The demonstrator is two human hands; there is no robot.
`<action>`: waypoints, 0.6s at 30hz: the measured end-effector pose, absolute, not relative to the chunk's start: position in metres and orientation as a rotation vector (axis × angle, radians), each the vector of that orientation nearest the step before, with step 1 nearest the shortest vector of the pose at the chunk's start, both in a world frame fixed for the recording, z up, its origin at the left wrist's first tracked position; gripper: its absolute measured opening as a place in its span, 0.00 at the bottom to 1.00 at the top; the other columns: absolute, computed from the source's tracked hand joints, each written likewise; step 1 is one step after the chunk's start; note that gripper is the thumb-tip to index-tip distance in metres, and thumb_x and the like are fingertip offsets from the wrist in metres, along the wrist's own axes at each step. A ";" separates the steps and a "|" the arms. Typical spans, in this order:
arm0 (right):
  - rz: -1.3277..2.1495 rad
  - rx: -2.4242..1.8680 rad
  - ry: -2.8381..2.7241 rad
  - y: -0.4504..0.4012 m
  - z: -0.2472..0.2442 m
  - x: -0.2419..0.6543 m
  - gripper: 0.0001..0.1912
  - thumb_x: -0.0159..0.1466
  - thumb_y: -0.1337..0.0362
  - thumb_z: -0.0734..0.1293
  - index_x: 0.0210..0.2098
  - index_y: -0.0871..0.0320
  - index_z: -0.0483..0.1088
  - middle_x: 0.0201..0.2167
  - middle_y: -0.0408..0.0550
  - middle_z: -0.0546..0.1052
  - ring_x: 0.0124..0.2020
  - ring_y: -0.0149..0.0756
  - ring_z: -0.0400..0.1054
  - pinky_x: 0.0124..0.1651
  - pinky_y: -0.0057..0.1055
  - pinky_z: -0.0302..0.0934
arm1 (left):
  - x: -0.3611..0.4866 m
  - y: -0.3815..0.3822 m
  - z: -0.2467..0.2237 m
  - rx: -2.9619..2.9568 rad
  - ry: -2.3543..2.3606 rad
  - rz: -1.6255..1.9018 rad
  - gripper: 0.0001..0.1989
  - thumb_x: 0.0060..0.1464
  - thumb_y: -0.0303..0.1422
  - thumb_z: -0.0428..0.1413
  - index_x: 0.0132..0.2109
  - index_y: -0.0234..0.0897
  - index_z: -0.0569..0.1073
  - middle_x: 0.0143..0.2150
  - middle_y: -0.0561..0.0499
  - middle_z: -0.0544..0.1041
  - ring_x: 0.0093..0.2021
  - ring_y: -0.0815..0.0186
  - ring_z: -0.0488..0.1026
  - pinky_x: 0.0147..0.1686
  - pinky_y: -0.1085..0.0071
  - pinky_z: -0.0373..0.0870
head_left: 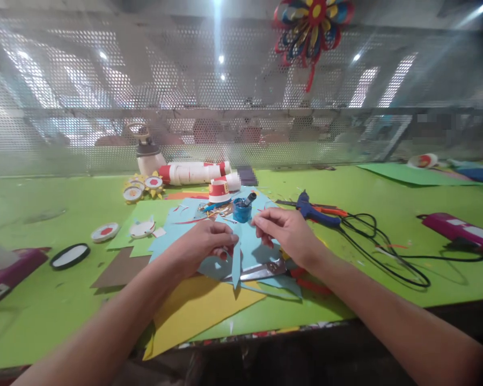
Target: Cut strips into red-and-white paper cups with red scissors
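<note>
Left hand: fingers pinch pale blue paper strip, pointed end toward near side, above papers mid-tabletop. Right hand: fingers bunched, right of blue jar; cannot tell if gripping anything. Scissors on near side; glue gun farther right.

The left hand pinches a pale-blue strip, the right hand near a blue jar.

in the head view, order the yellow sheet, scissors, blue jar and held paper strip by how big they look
1. Yellow sheet
2. Scissors
3. Blue jar and paper strip: too alike to rank
</note>
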State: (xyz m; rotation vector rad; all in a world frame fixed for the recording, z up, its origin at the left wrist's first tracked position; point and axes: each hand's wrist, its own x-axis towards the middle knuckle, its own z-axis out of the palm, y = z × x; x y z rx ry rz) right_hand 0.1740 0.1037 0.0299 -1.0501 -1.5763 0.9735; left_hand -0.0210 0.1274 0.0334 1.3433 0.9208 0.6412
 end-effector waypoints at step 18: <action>0.899 -1.131 -1.491 0.113 0.032 0.182 0.15 0.59 0.53 0.65 0.27 0.59 0.68 0.21 0.41 0.69 0.19 0.27 0.61 0.23 0.27 0.57 | -0.024 0.133 0.025 1.349 0.869 0.671 0.10 0.47 0.34 0.61 0.26 0.32 0.71 0.24 0.53 0.71 0.26 0.73 0.66 0.28 0.75 0.61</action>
